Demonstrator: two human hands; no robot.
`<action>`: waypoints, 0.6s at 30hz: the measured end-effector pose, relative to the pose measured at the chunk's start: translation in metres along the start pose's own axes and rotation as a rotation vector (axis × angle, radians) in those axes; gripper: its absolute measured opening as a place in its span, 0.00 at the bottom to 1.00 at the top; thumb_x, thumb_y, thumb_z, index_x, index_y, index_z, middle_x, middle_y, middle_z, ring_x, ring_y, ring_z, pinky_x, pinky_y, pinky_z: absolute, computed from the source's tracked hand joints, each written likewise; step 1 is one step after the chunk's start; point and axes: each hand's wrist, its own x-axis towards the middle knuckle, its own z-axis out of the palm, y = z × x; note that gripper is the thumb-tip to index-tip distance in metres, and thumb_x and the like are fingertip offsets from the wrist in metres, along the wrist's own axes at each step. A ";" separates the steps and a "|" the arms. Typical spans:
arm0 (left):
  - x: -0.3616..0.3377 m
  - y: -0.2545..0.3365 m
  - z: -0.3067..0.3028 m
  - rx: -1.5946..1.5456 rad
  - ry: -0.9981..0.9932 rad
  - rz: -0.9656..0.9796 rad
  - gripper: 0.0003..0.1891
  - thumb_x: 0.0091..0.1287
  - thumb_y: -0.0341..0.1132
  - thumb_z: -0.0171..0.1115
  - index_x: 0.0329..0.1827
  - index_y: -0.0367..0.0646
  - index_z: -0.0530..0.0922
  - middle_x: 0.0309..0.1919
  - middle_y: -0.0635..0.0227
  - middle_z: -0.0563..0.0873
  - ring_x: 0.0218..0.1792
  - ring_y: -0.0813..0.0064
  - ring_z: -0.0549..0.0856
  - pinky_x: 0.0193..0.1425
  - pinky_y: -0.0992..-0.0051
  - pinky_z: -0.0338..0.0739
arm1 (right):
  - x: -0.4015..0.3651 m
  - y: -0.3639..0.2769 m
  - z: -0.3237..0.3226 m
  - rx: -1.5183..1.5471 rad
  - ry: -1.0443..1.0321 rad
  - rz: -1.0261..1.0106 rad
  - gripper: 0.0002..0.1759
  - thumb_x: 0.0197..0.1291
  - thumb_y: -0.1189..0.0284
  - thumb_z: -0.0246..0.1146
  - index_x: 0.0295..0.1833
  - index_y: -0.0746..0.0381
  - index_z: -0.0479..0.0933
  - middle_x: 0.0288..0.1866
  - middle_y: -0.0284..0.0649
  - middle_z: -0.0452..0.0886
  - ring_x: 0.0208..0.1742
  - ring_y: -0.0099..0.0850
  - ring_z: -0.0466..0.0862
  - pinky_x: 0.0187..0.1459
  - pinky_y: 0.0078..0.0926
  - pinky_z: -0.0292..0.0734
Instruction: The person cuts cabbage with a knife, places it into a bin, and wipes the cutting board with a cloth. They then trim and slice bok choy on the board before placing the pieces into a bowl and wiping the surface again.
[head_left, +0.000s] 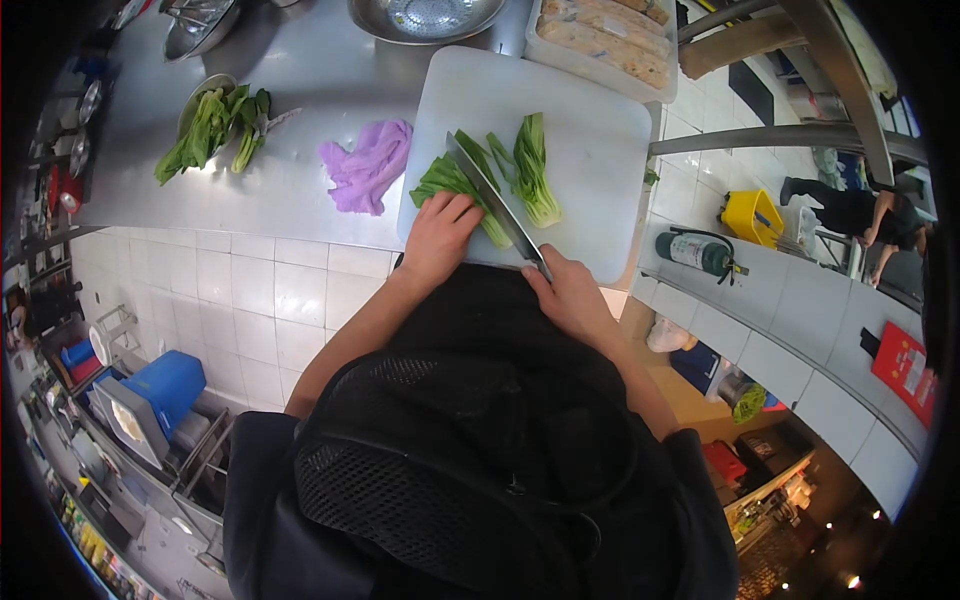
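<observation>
My right hand (556, 284) is closed round the handle of a kitchen knife (492, 198), whose blade slants up and left over the white cutting board (600, 190). Under and beside the blade lies a leafy bok choy (447, 178). My left hand (441, 238) presses on that bok choy with curled fingers, just left of the blade. To the right of the knife rests another bok choy piece (532, 175), touched by neither hand. Whether the blade has cut through the stalk cannot be made out.
A purple cloth (366, 168) lies left of the board on the steel table (290, 205). Farther left, more greens (205, 135) spill from a small bowl. A metal colander (425, 38) and a plastic tub (660, 88) of wrapped food stand behind. Another person (845, 205) is at the far right.
</observation>
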 end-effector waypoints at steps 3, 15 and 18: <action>0.004 0.000 -0.004 -0.014 -0.022 0.005 0.15 0.55 0.24 0.62 0.47 0.42 0.82 0.46 0.66 0.81 0.52 0.58 0.80 0.57 0.60 0.76 | 0.005 0.000 0.005 -0.058 0.007 0.002 0.15 0.74 0.66 0.62 0.50 0.68 0.72 0.31 0.62 0.82 0.38 0.66 0.83 0.41 0.61 0.77; 0.014 -0.004 -0.003 -0.021 -0.114 0.010 0.12 0.55 0.22 0.61 0.42 0.41 0.83 0.43 0.64 0.82 0.49 0.57 0.81 0.55 0.61 0.78 | 0.040 0.024 0.045 -0.161 0.118 -0.017 0.12 0.72 0.67 0.61 0.50 0.65 0.72 0.33 0.60 0.84 0.38 0.64 0.85 0.42 0.62 0.79; 0.006 -0.003 -0.007 -0.053 -0.078 0.021 0.14 0.57 0.22 0.63 0.46 0.41 0.85 0.46 0.64 0.83 0.51 0.58 0.81 0.56 0.60 0.78 | 0.035 0.033 0.038 -0.092 0.142 -0.020 0.13 0.72 0.65 0.61 0.49 0.65 0.74 0.34 0.59 0.85 0.39 0.62 0.85 0.42 0.60 0.79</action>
